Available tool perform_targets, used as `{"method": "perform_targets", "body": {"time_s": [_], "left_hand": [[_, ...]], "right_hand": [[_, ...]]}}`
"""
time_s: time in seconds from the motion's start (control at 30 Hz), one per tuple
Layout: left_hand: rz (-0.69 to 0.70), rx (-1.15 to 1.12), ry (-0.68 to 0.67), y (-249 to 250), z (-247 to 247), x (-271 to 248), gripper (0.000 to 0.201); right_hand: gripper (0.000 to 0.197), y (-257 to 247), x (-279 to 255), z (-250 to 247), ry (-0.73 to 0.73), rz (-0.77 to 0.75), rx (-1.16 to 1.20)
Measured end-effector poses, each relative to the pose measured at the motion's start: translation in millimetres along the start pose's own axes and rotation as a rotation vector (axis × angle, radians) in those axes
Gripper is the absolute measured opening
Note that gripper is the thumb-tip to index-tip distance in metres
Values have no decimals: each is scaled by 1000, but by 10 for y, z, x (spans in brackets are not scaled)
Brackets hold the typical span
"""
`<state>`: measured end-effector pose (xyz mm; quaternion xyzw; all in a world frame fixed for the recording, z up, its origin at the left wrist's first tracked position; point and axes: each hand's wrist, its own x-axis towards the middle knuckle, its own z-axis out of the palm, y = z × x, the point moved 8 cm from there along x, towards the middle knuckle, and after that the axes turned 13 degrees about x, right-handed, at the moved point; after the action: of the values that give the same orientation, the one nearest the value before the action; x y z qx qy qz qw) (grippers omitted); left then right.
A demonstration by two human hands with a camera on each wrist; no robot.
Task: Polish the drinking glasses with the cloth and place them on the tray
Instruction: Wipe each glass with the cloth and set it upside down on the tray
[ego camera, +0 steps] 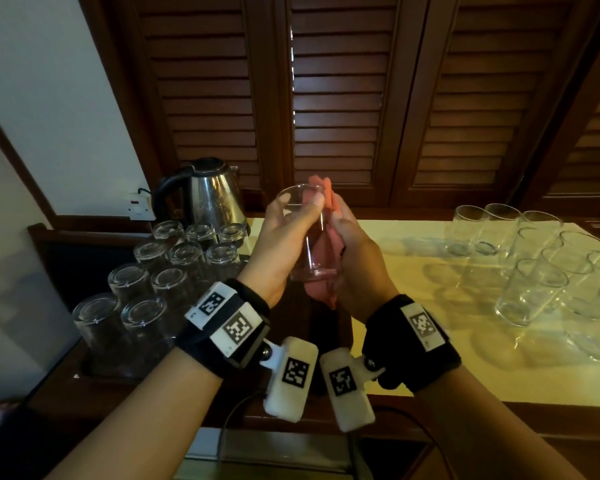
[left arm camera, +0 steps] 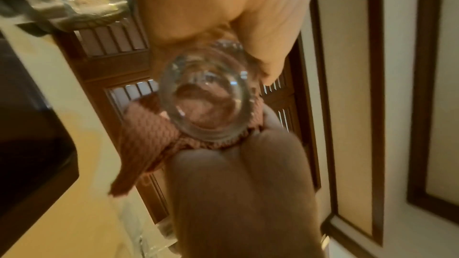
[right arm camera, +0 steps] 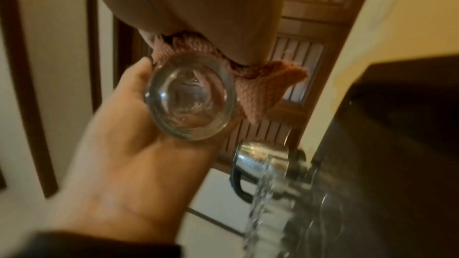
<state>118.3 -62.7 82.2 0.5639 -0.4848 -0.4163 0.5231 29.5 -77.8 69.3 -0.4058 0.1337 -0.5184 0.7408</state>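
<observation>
Gripping a clear, empty glass (ego camera: 307, 233) above the surface (ego camera: 413, 306), the left hand (ego camera: 284, 237) curls around it; the right hand (ego camera: 357, 258) presses a pink cloth (ego camera: 321, 296) against its side. Wrist views alone show its thick round base (left arm camera: 206, 101).

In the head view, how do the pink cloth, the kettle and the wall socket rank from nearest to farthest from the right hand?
From the right hand:
1. Pink cloth: held in this hand, against the glass.
2. Kettle: back left, behind the upturned glasses.
3. Wall socket: farthest left, on the wall beyond the kettle.
</observation>
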Motion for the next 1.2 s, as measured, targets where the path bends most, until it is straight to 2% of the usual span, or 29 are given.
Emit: {"method": "perform_targets", "body": {"time_s": [0.07,0.13,0.2,0.27,0.37,0.43,0.47,0.5,0.57,0.67,0.77,0.83,0.87,0.97,1.0,1.1,1.2], "left_hand": [[13,-46,-77,-10,-60,-18,66],[14,-66,-94,-11,-159,-33,68],[-15,-105,34,-12,-335,-20,67],[-2,-55,150,25,-454,-24,56],[61,119,166,105,-478,-86,56],[83,87,161,129,-523,-113,45],[88,33,127,142,-534,-130,46],[85,-21,94,127,-548,-142,52],[79,-51,69,122,-587,-160,62],[49,-4,176,63,-696,-144,56],[77,63,173,67,-660,-178,41],[130,96,161,93,-626,-205,32],[147,81,143,107,-615,-213,37],[125,31,76,86,-612,-221,68],[118,17,64,59,-613,-213,69],[68,-14,177,-48,-706,-162,51],[84,98,176,-56,-603,-165,58]], "right_hand": [[43,77,26,21,51,91,160],[43,123,76,47,42,98,223],[45,115,131,114,25,31,128],[53,154,164,255,-52,-25,-26],[53,249,208,397,-84,-50,-106],[46,312,236,402,-69,8,32],[45,348,234,404,-62,64,159],[45,371,215,413,-60,112,261],[46,378,194,403,-54,128,319],[46,345,216,418,-96,48,154],[49,405,215,479,-166,18,-1],[46,426,184,492,-158,26,29],[45,436,167,481,-135,57,92],[48,466,159,414,-68,210,304],[48,449,180,378,-60,208,302],[43,363,247,358,-64,109,102],[47,429,263,407,-99,78,-141]]}}
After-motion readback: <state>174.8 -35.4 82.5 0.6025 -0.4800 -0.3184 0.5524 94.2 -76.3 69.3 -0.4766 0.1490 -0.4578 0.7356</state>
